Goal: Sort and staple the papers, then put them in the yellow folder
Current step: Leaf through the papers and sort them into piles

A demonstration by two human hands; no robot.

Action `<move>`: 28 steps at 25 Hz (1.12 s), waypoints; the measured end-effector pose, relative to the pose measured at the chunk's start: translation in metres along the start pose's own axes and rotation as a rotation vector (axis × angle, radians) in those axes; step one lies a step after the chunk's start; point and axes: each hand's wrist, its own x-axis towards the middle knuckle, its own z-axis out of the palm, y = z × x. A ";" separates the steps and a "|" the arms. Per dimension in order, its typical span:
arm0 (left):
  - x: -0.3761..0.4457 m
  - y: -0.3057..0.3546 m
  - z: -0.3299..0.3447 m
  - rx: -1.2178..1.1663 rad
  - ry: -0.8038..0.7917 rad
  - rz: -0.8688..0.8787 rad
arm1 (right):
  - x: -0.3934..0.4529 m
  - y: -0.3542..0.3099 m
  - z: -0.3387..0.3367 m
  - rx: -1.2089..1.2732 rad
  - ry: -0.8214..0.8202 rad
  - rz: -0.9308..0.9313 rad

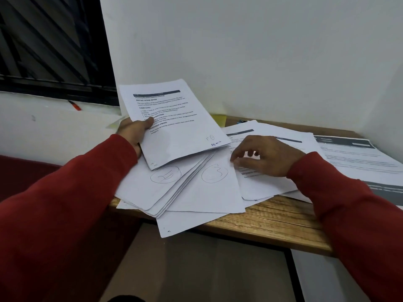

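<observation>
My left hand (133,131) grips a printed stack of papers (174,123) by its left edge, lifted and tilted above the table. Under it lies a fanned pile of blank-side sheets (165,188) with circled numbers drawn on them, hanging over the table's front-left corner. My right hand (266,155) rests fingers-down on printed sheets (261,184) spread across the middle of the table, holding nothing. A corner of the yellow folder (220,118) shows behind the lifted stack, mostly hidden. No stapler is visible.
The wooden table (272,221) stands in a corner of white walls. More printed sheets (357,158) cover its right side. A dark window (48,40) is at the upper left, with a red-and-black pen (74,105) on the sill.
</observation>
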 end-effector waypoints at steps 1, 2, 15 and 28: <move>-0.001 0.000 0.001 -0.003 -0.005 0.004 | 0.000 0.006 -0.003 -0.049 0.018 0.059; -0.001 0.000 0.001 -0.003 -0.013 0.006 | -0.002 0.013 -0.007 -0.097 0.020 0.129; -0.010 0.004 0.008 -0.023 -0.049 0.060 | -0.052 -0.018 0.001 -0.215 -0.225 -0.213; -0.015 0.021 0.021 -0.017 -0.064 0.105 | 0.013 -0.056 0.020 0.801 0.045 0.555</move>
